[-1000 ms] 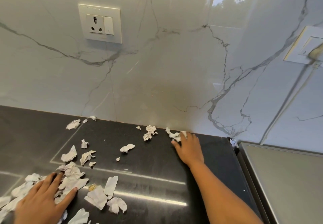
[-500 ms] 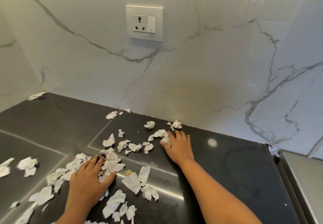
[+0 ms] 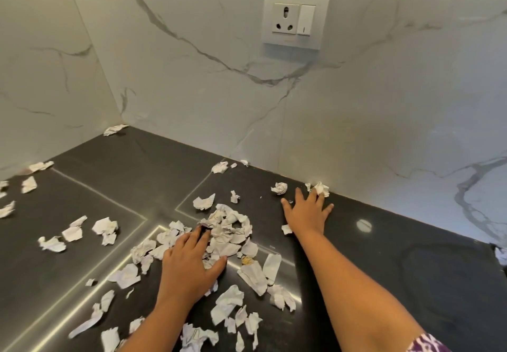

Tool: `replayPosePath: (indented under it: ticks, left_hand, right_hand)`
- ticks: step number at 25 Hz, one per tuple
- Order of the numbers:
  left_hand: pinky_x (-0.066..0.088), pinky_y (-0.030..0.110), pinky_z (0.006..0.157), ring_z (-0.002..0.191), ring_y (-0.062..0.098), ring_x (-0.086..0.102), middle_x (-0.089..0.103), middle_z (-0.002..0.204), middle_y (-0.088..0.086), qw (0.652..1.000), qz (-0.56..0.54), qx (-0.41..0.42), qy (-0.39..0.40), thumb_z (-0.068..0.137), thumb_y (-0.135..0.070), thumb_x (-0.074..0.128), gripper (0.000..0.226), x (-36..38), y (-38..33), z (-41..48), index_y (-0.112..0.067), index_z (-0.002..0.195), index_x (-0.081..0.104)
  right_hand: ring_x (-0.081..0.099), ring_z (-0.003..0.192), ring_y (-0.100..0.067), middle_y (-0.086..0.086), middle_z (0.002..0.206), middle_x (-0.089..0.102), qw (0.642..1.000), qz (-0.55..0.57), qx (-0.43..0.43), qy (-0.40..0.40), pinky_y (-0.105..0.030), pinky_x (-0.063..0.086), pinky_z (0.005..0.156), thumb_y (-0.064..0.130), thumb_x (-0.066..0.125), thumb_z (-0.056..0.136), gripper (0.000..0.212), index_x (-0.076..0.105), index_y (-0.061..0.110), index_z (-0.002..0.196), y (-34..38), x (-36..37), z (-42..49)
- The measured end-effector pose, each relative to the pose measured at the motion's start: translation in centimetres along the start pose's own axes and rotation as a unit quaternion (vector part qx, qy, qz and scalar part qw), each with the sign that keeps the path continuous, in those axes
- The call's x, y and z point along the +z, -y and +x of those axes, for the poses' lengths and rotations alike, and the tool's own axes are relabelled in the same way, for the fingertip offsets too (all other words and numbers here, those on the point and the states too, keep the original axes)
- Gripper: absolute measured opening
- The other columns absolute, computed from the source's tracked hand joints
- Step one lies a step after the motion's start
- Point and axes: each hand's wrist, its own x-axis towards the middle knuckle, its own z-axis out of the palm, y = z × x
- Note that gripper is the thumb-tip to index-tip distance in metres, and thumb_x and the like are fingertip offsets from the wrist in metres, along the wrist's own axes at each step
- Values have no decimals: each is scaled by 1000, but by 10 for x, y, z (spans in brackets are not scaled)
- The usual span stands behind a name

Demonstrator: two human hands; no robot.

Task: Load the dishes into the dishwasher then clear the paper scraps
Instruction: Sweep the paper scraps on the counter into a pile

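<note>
The black countertop (image 3: 397, 264) fills the lower view under a marble backsplash (image 3: 192, 91) that carries a wall socket (image 3: 297, 18), and the socket serves as the landmark here. Well below the socket and somewhat to its left lies the main heap of paper scraps (image 3: 229, 226) — crumpled white pieces piled loosely, with no real long axis, more a rounded mound trailing towards the near edge. The left hand (image 3: 190, 265) lies flat on the near-left side of that heap, fingers spread wide and pressing paper, holding nothing closed in its grip. The right hand (image 3: 307, 211) rests almost straight below the socket, palm down and fingers fanned open, its fingertips touching a small crumpled ball (image 3: 321, 188) at the foot of the backsplash; a second ball (image 3: 279, 188) sits just beside it to the left. So the heap lies between the two hands, nearer the left one, and the likely move is to sweep the right hand's strays leftward into it. More scraps scatter far left of the socket, out to the corner piece (image 3: 113, 130). No bin, dishwasher or other container is in view — where the paper will go cannot be told, and a tiny yellowish bit (image 3: 247, 260) near the heap may be a crumb.
</note>
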Motion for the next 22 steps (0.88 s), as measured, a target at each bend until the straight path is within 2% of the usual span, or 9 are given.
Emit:
replayPosePath:
  ticks: [3,7,10,12,13,15,17,19,22]
  left_hand:
    - [21,38,112,143,13,15,15,156,-12,1000,5,7,1,63,-76,-1,96,-3,0,0,-35,148,18]
    - [21,39,112,143,14,15,19,156,-10,1000,-3,9,12,63,-75,3,95,-4,1,-1,-34,147,22]
    - [22,40,111,142,16,18,25,154,-8,1000,-11,15,16,65,-74,8,93,-3,2,0,-33,145,29]
    - [24,40,109,141,16,20,29,152,-6,999,-19,20,16,71,-73,19,84,-3,3,-1,-31,143,35]
    - [25,40,109,141,17,22,32,151,-6,999,-29,25,13,75,-70,27,78,-3,4,-1,-31,141,39]
    - [28,39,106,137,16,31,42,145,-6,997,-74,39,-3,75,-67,31,73,-5,6,-3,-30,135,48]
    - [36,36,102,125,14,44,55,132,-6,984,-160,70,-32,71,-64,29,73,-9,10,-9,-27,125,59]
    - [38,29,100,116,14,49,62,121,-3,961,-255,94,-59,71,-60,33,68,-11,15,-14,-21,117,66]
    - [29,23,100,117,16,45,61,119,0,931,-347,96,-60,72,-56,38,65,-16,22,-21,-17,116,66]
  right_hand:
    - [15,142,-27,-10,153,23,994,-9,-109,8,-46,9,116,57,29,94,58,35,26,143,7,4,-9]
    - [39,128,-12,3,136,51,961,210,-176,32,-26,28,105,42,40,97,41,52,22,131,6,-8,-49]
    - [46,116,3,18,123,58,942,263,-201,62,-30,26,110,45,42,95,37,60,29,122,14,-10,-102]
    - [44,111,14,26,118,55,927,307,-190,101,-25,18,111,50,40,91,39,59,34,121,22,-10,-135]
    - [44,111,16,26,119,54,910,352,-175,130,-22,17,110,49,40,90,38,58,35,121,25,-12,-148]
    - [50,115,9,18,121,60,846,486,-132,176,-16,31,104,33,45,95,30,60,28,120,29,-19,-170]
    - [57,112,1,9,118,65,801,577,-71,144,-12,45,89,16,48,95,28,63,18,119,23,-26,-187]
    - [60,109,-4,7,113,68,813,578,-11,75,-13,48,84,13,50,95,26,65,21,114,8,-31,-205]
    - [60,103,-5,11,104,67,884,466,21,-5,-23,48,90,12,56,91,24,66,33,97,-16,-28,-237]
